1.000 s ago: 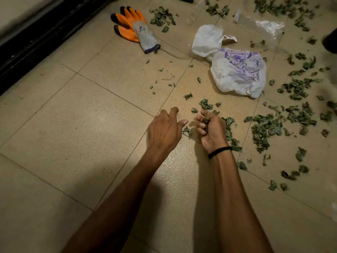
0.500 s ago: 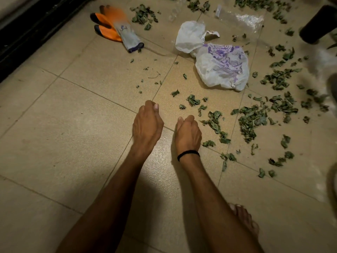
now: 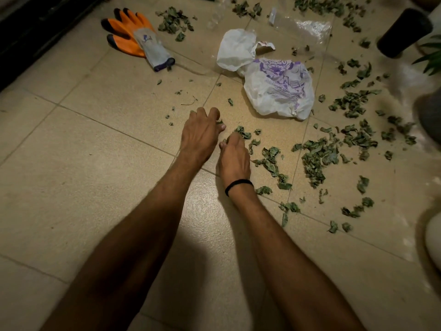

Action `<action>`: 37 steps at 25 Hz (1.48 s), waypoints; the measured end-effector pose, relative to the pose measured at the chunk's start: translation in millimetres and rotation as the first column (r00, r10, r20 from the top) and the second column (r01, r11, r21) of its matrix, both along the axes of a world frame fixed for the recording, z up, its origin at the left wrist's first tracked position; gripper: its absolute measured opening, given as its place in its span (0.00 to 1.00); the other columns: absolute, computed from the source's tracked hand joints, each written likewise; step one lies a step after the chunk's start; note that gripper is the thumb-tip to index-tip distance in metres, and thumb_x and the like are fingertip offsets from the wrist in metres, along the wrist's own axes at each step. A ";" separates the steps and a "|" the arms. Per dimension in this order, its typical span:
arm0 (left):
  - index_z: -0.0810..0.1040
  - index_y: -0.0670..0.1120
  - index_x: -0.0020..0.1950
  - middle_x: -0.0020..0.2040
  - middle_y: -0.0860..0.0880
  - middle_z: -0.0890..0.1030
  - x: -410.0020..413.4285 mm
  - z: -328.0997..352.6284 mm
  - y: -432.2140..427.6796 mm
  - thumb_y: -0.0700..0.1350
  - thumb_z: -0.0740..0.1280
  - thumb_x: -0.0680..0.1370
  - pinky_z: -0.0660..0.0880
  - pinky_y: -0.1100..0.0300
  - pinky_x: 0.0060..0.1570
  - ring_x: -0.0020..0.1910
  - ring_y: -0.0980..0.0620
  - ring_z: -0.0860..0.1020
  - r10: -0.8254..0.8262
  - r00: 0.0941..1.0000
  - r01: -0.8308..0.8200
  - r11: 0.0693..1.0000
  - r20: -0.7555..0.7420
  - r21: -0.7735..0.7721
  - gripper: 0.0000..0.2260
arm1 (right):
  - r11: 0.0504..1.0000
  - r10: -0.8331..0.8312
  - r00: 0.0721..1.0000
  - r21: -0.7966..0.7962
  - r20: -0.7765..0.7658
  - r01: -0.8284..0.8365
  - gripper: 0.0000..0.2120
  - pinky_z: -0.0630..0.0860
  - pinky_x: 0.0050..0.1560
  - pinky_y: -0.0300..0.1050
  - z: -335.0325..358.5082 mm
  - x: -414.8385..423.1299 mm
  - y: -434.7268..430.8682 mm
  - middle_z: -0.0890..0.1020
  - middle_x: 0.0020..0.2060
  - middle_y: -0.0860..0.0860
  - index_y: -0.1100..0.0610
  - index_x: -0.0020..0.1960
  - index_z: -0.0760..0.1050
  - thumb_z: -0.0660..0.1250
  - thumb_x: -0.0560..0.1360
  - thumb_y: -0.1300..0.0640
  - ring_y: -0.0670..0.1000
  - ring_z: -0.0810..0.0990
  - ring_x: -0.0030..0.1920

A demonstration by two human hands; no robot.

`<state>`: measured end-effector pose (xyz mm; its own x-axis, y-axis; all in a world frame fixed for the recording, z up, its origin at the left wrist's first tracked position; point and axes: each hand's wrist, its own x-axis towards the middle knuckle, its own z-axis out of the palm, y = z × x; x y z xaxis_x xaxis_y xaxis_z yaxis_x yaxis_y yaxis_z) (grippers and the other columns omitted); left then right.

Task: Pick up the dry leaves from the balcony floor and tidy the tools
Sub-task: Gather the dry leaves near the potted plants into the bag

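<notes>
Balcony floor, one view from the head.

- Floor [image 3: 90, 168]: beige tiles, dark threshold along the far left edge.
- Leaves [image 3: 315, 158]: dry, green, scattered mostly to the right of the hands; densest heap just right of the right wrist, a smaller cluster beside the gloves, more at the far right.
- Left hand [image 3: 200, 137]: palm down, fingers curled, a leaf scrap pinched at the tips.
- Right hand [image 3: 235, 158]: close beside the left, palm down, fingers curled under onto leaves; cannot tell whether it grips any.
- Wristband [image 3: 238, 184]: black, on the right wrist.
- Gloves [image 3: 133, 38]: orange with black tips and grey cuffs, lying flat at the far left.
- Bag [image 3: 279, 91]: white, purple print, crumpled, beyond the hands.
- Clear bag [image 3: 307, 27]: flat, behind the white one.
- Dark cylinder [image 3: 403, 32]: tilted, far right corner.
</notes>
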<state>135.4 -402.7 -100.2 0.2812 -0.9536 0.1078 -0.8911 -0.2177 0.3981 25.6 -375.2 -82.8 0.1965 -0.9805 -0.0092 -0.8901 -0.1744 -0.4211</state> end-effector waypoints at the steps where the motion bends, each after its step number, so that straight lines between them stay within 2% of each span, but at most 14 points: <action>1: 0.74 0.44 0.58 0.51 0.40 0.77 0.6 -2.5 0.6 0.53 0.61 0.83 0.69 0.50 0.43 0.48 0.41 0.74 -0.010 1.000 0.010 1.000 0.002 -0.020 0.13 | 1.000 -0.015 1.000 0.001 0.015 0.015 0.11 0.72 0.45 0.51 -1.3 -0.2 -1.2 0.76 0.54 0.60 0.63 0.62 0.67 0.56 0.83 0.59 0.60 0.77 0.49; 3: 0.74 0.41 0.51 0.45 0.41 0.77 -0.5 -1.2 6.8 0.48 0.58 0.85 0.68 0.50 0.41 0.44 0.43 0.74 -0.004 0.997 -0.003 0.996 -0.076 -0.084 0.11 | 0.992 -0.122 0.982 0.052 0.147 0.115 0.09 0.68 0.40 0.45 2.2 -5.3 -4.2 0.78 0.48 0.58 0.63 0.58 0.68 0.55 0.82 0.60 0.57 0.77 0.45; 5: 0.72 0.42 0.49 0.40 0.46 0.75 0.2 9.6 15.9 0.45 0.55 0.85 0.68 0.53 0.36 0.37 0.48 0.72 0.113 0.951 -0.156 0.979 -0.288 -0.130 0.11 | 0.966 -0.257 0.898 0.125 0.356 0.227 0.05 0.64 0.34 0.43 10.4 -14.7 -7.8 0.76 0.37 0.52 0.61 0.50 0.68 0.57 0.81 0.58 0.52 0.74 0.36; 7: 0.70 0.43 0.50 0.39 0.51 0.75 5.1 21.1 26.9 0.47 0.53 0.84 0.70 0.56 0.34 0.35 0.53 0.73 0.276 0.790 -0.364 0.930 -0.547 -0.056 0.10 | 0.950 -0.304 0.846 0.081 0.439 0.300 0.04 0.62 0.31 0.42 20.5 -22.3 -12.7 0.75 0.34 0.50 0.59 0.48 0.66 0.58 0.80 0.59 0.50 0.72 0.33; 10: 0.72 0.46 0.56 0.45 0.48 0.81 19.4 22.8 44.9 0.45 0.53 0.82 0.76 0.56 0.44 0.44 0.52 0.79 0.330 0.550 -0.477 0.878 -0.767 0.036 0.10 | 0.950 -0.285 0.917 -0.047 0.280 0.309 0.05 0.62 0.36 0.42 23.8 -19.6 -27.4 0.77 0.45 0.55 0.61 0.54 0.68 0.56 0.80 0.62 0.53 0.74 0.40; 13: 0.79 0.48 0.46 0.43 0.47 0.82 33.6 23.9 55.2 0.44 0.55 0.77 0.76 0.55 0.45 0.41 0.51 0.79 0.354 0.444 -0.542 0.838 -0.823 0.068 0.13 | 0.957 -0.289 0.954 0.006 0.081 0.289 0.16 0.69 0.46 0.47 17.1 -6.2 -40.9 0.73 0.56 0.62 0.64 0.63 0.67 0.54 0.83 0.52 0.59 0.74 0.52; 15: 0.80 0.45 0.40 0.40 0.47 0.82 38.5 28.4 57.9 0.45 0.54 0.76 0.79 0.54 0.44 0.40 0.49 0.80 0.415 0.493 -0.595 0.802 -0.765 0.052 0.15 | 0.966 -0.249 0.967 0.063 -0.057 0.252 0.23 0.73 0.54 0.54 13.0 1.6 -44.6 0.72 0.58 0.64 0.64 0.64 0.65 0.52 0.83 0.45 0.62 0.73 0.56; 18: 0.79 0.40 0.50 0.46 0.44 0.82 48.6 22.1 57.1 0.46 0.53 0.81 0.77 0.49 0.48 0.45 0.45 0.79 0.462 0.736 -0.555 0.830 -0.495 -0.051 0.17 | 0.975 -0.185 0.970 0.092 -0.157 0.201 0.15 0.73 0.55 0.53 12.8 7.2 -51.3 0.74 0.60 0.63 0.64 0.64 0.65 0.53 0.84 0.53 0.62 0.75 0.59; 21: 0.75 0.39 0.57 0.50 0.40 0.79 56.9 11.0 49.0 0.51 0.53 0.85 0.72 0.48 0.49 0.49 0.41 0.76 0.405 0.861 -0.442 0.895 -0.309 -0.061 0.18 | 0.953 -0.249 0.966 0.196 0.068 0.231 0.11 0.73 0.44 0.49 16.8 14.5 -55.9 0.77 0.53 0.60 0.63 0.61 0.64 0.52 0.79 0.66 0.60 0.77 0.53; 23: 0.73 0.39 0.61 0.53 0.39 0.77 56.4 3.5 41.6 0.58 0.56 0.84 0.72 0.47 0.51 0.51 0.41 0.74 0.441 0.894 -0.444 0.896 -0.085 -0.017 0.22 | 0.966 -0.230 0.942 0.175 0.246 0.190 0.09 0.68 0.37 0.45 22.0 21.9 -52.6 0.78 0.44 0.56 0.61 0.58 0.63 0.54 0.78 0.66 0.56 0.76 0.44; 26: 0.72 0.42 0.62 0.54 0.41 0.76 51.3 -1.4 34.7 0.61 0.58 0.83 0.70 0.50 0.48 0.50 0.43 0.73 0.463 0.877 -0.467 0.884 0.130 0.001 0.22 | 0.972 -0.231 0.911 0.116 0.342 0.204 0.10 0.67 0.43 0.44 27.5 29.7 -57.4 0.80 0.46 0.57 0.62 0.59 0.69 0.55 0.80 0.61 0.56 0.76 0.46; 31: 0.72 0.42 0.57 0.47 0.42 0.77 52.3 -10.4 29.7 0.43 0.61 0.83 0.69 0.53 0.42 0.43 0.45 0.74 0.404 0.905 -0.395 0.914 0.131 -0.090 0.05 | 0.952 -0.303 0.895 0.068 0.329 0.297 0.13 0.66 0.40 0.42 13.7 41.2 -100.9 0.79 0.39 0.55 0.61 0.43 0.76 0.59 0.81 0.56 0.53 0.76 0.42; 33: 0.72 0.41 0.55 0.46 0.43 0.77 53.0 -7.0 29.4 0.37 0.63 0.82 0.70 0.53 0.42 0.43 0.46 0.73 0.419 0.905 -0.411 0.905 0.074 -0.107 0.03 | 0.956 -0.289 0.913 0.039 0.287 0.290 0.13 0.64 0.42 0.40 8.2 47.2 -112.3 0.82 0.44 0.56 0.63 0.48 0.79 0.63 0.80 0.53 0.54 0.78 0.46; 37: 0.68 0.38 0.59 0.51 0.41 0.78 59.3 13.6 36.8 0.30 0.59 0.79 0.73 0.54 0.46 0.49 0.47 0.76 0.409 0.870 -0.445 0.892 -0.275 -0.078 0.09 | 0.988 -0.142 0.974 -0.040 0.176 0.151 0.10 0.72 0.49 0.46 -1.4 56.2 -112.6 0.75 0.55 0.60 0.64 0.57 0.74 0.63 0.81 0.58 0.58 0.77 0.53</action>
<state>194.6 -365.9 -86.5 0.6916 -0.7152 0.1005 -0.5934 -0.4835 0.6435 81.8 -487.7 -84.1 0.0445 -0.9969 0.0646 -0.8225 -0.0732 -0.5640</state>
